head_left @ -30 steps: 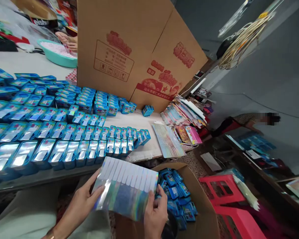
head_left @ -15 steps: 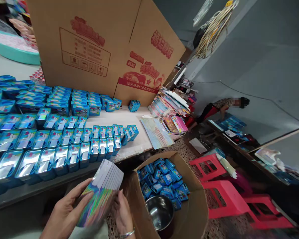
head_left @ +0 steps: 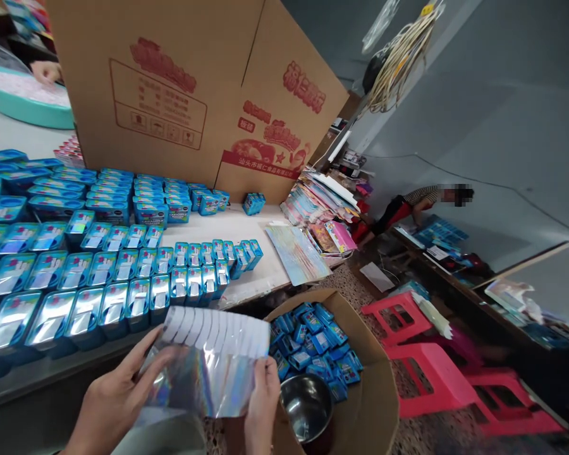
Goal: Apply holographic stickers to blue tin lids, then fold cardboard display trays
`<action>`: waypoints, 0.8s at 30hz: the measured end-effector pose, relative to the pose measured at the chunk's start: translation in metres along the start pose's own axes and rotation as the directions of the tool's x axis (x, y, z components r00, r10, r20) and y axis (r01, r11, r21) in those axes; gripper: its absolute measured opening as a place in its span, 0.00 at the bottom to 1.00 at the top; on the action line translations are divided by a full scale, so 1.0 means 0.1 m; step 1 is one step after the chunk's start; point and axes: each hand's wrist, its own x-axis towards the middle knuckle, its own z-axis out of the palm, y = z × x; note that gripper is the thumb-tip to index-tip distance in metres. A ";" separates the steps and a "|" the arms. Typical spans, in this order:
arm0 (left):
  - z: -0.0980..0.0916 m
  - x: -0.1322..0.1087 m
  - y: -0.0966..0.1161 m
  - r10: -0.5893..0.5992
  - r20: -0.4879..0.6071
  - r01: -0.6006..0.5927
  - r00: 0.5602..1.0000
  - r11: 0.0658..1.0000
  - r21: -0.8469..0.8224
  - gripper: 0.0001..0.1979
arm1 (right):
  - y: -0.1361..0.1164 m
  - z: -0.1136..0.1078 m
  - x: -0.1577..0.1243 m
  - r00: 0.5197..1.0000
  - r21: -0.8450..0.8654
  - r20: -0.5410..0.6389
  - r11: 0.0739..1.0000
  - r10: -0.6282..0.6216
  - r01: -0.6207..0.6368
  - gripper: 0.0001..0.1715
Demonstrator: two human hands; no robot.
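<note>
A shiny holographic sticker sheet (head_left: 218, 373), with white strips along its upper part, is held out between my two hands. My left hand (head_left: 111, 392) pinches its left edge between thumb and fingers. On the right edge, the fingers of my right hand (head_left: 262, 398) are closed on the same sheet. Whether it is one sheet or a small stack, I cannot tell. Just beyond it, rows of small blue tins (head_left: 114, 309) stand on the white table (head_left: 246, 235), many with a pale strip on top. To the right of my right hand is a steel bowl (head_left: 308, 404).
An open carton (head_left: 370, 398) at the table's edge holds the bowl and loose blue packs (head_left: 308, 341). A large cardboard box (head_left: 171, 82) stands behind the tins. Red stools (head_left: 431, 379) are at right. A co-worker's hand (head_left: 46, 71) touches a teal basin (head_left: 38, 114); another person (head_left: 417, 201) bends far off.
The sheet has swung from a tilted, fanned position to a flatter, wider spread. My right hand has moved up and right with its edge, while my left hand stays nearly in place.
</note>
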 end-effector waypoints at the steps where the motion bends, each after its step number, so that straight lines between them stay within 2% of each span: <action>1: -0.01 0.02 0.01 0.017 0.000 -0.017 1.000 0.999 0.048 0.27 | -0.11 -0.04 0.03 1.000 0.062 -0.005 0.998 0.016 -0.015 0.24; 3: -0.01 0.07 0.05 0.103 -0.017 -0.101 0.995 0.992 0.074 0.27 | -0.33 -0.12 0.07 1.000 0.143 0.002 0.989 0.032 -0.032 0.24; 5: 0.00 0.12 0.12 0.206 -0.044 -0.205 0.978 0.979 0.016 0.23 | -0.54 -0.18 0.09 1.000 0.163 0.021 0.986 0.020 -0.023 0.22; 7: 0.04 0.14 0.19 0.245 -0.042 -0.248 0.969 0.967 -0.059 0.20 | -0.68 -0.21 0.07 1.000 0.161 0.030 0.987 -0.002 -0.003 0.20; 9: 0.07 0.15 0.24 0.204 -0.046 -0.208 0.978 0.970 -0.128 0.23 | -0.76 -0.20 0.04 0.999 0.169 0.032 0.986 -0.017 0.012 0.20; 11: 0.11 0.13 0.26 0.118 -0.037 -0.123 0.992 0.973 -0.197 0.33 | -0.80 -0.19 0.00 0.998 0.155 0.040 0.987 -0.046 0.039 0.20; 14: 0.14 0.09 0.25 -0.019 0.091 0.046 0.996 0.950 -0.310 0.42 | -0.80 -0.17 -0.03 0.990 0.070 0.062 0.990 -0.128 0.124 0.21; 17: 0.13 0.04 0.28 -0.043 0.218 0.144 0.975 0.870 -0.472 0.42 | -0.78 -0.20 -0.01 0.983 0.019 0.041 0.983 -0.181 0.180 0.22; 19: 0.06 0.00 0.34 -0.031 0.217 0.150 0.976 0.817 -0.557 0.43 | -0.77 -0.26 0.02 0.981 0.023 0.009 0.980 -0.196 0.196 0.24; 20: 0.01 -0.01 0.38 -0.029 0.209 0.147 0.977 0.806 -0.574 0.44 | -0.77 -0.30 0.04 0.978 0.030 0.001 0.978 -0.208 0.208 0.28; 22: -0.10 -0.04 0.44 -0.018 0.232 0.146 0.973 0.825 -0.546 0.43 | -0.77 -0.38 0.08 0.972 0.015 0.001 0.972 -0.236 0.236 0.39; 24: -0.22 -0.06 0.48 -0.004 0.299 0.149 0.954 0.873 -0.464 0.38 | -0.77 -0.44 0.11 0.966 -0.055 0.008 0.965 -0.257 0.257 0.37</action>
